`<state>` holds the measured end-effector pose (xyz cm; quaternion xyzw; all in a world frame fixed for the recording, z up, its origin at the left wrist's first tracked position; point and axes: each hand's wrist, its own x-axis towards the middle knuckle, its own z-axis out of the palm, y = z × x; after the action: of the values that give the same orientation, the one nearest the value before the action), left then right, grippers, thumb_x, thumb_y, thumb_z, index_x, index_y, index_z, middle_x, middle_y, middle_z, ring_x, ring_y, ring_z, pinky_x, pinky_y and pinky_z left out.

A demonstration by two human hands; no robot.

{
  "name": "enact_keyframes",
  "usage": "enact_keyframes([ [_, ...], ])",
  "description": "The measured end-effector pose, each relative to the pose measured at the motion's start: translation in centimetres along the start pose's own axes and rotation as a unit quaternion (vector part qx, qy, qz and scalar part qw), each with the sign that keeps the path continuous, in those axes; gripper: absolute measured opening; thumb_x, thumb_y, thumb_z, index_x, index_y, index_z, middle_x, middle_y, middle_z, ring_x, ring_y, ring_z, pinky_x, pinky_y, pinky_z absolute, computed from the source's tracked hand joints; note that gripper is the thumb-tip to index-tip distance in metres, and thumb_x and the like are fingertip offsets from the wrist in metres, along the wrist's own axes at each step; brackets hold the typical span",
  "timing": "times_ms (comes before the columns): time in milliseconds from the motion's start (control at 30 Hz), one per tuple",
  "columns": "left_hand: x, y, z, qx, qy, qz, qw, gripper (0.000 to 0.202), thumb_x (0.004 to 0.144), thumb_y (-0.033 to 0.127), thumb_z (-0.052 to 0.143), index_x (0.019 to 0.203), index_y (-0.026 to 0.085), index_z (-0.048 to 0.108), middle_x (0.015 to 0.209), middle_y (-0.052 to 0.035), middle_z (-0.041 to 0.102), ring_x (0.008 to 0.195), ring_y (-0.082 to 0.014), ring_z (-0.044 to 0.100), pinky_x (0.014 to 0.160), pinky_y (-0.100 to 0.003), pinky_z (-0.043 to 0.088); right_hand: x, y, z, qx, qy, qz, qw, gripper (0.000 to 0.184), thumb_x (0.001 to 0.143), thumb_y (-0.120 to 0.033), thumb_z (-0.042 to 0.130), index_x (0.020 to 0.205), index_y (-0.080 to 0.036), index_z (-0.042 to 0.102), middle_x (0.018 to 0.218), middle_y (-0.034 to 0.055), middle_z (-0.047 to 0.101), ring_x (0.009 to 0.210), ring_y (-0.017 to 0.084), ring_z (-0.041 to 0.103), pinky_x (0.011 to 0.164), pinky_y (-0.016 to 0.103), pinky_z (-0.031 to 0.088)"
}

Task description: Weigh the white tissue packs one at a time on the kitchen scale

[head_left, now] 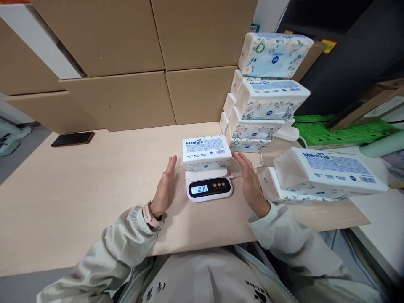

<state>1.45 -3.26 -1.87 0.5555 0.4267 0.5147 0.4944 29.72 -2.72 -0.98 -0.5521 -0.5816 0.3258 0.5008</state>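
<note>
A white tissue pack (206,152) marked Manhua lies on a small white scale (209,187) whose lit display reads 103.5. My left hand (164,188) stands edge-on, fingers stretched, a short way left of the pack, not touching it. My right hand (250,182) is held flat and open just right of the pack, its fingertips close to the pack's right end. Neither hand holds anything. A pink watch sits on my left wrist.
A tall stack of tissue packs (267,99) stands behind the scale to the right. Two more packs (325,172) lie at the table's right edge. A dark phone (73,138) lies at the far left. Cardboard boxes (126,63) wall the back. A white cable runs from the scale.
</note>
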Motion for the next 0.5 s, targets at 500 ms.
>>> enact_keyframes([
  [500,1.5,0.1,0.8,-0.028,-0.015,0.015,0.999,0.063,0.103,0.070,0.032,0.154,0.038,0.051,0.171,0.0084,0.029,0.164,-0.0230,0.005,0.137,-0.048,-0.001,0.5,0.1,-0.2,-0.014,-0.005,-0.001,1.000,0.059,0.103,-0.069,0.030,0.149,-0.040,0.055,0.166,-0.0009,0.042,0.161,0.026,0.024,0.134,0.058,0.014],
])
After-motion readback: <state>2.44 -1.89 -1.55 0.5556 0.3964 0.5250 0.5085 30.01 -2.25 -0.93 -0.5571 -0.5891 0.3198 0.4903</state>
